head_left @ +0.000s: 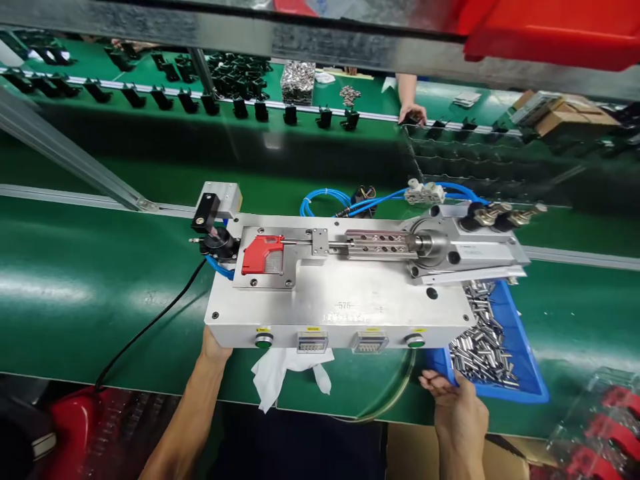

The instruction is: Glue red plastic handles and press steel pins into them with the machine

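Observation:
A metal press fixture (340, 300) sits on the green bench, with a red plastic part (263, 255) seated in its nest on the left. My left hand (213, 348) reaches under the fixture's front left corner; its fingers are hidden. My right hand (457, 399) lies at the near edge of a blue tray (520, 347) full of small metal pins, fingers stretched toward the fixture's right corner, holding nothing. A white cloth glove (280, 375) lies under the fixture's front edge.
Blue air hoses (325, 199) and a pneumatic cylinder (465, 243) sit behind and right of the fixture. A black cable (150, 323) trails left. Black parts line a rail (165, 99) across the belt. Another person's hand (413, 113) works at the far side. Red parts (607, 427) lie bottom right.

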Tool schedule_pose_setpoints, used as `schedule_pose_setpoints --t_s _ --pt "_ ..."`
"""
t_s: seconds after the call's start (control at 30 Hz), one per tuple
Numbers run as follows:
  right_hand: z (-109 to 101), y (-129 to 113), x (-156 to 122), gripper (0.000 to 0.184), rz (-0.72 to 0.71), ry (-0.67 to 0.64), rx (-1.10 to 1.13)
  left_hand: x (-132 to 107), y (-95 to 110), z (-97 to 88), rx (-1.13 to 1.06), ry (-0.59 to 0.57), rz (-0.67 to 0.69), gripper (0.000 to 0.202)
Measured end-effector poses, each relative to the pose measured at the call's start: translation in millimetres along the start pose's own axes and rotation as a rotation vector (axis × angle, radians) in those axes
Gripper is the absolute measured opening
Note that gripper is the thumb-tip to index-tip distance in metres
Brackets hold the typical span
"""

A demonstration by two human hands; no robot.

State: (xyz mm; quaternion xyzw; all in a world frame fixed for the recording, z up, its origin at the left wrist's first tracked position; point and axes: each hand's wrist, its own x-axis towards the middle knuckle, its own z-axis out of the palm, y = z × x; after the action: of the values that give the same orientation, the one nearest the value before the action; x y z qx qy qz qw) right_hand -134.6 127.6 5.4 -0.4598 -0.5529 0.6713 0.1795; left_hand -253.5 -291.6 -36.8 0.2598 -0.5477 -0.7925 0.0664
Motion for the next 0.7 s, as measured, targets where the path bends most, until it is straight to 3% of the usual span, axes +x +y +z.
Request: schedule_pose_setpoints --t_s 0.13,0.23,0.33,0.47,0.6,0.63,0.7 --pt "0.5 -5.2 0.5 0.032 0.023 0.004 -0.011 -0.7 -10.8 -0.3 -0.073 0.060 -0.008 0.056" --pt "-1.7 -7.0 3.3 0.036 0.044 -0.015 -0.003 1.8 -12.6 1.9 -0.089 0.049 -0.054 0.052" --pt "-5.8 -3.3 5.3 0.044 0.036 -0.047 0.019 4.7 -8.7 6.6 -0.040 0.036 -0.005 0.049" --pt "-8.6 6.8 1.7 0.059 0.024 -0.115 0.033 0.6 13.7 11.4 0.058 0.107 0.232 0.041" --pt "-1.0 8.3 -16.1 0.063 -0.029 -0.132 -0.003 -20.3 62.7 17.2 0.152 0.251 0.597 0.024" --pt "1.4 6.4 -24.7 0.063 -0.089 -0.148 -0.027 -27.5 78.2 21.8 0.215 0.205 0.690 0.019" --pt "3.6 1.4 -46.2 0.063 -0.243 -0.185 -0.098 -40.3 110.3 36.0 0.446 -0.048 0.878 0.013"
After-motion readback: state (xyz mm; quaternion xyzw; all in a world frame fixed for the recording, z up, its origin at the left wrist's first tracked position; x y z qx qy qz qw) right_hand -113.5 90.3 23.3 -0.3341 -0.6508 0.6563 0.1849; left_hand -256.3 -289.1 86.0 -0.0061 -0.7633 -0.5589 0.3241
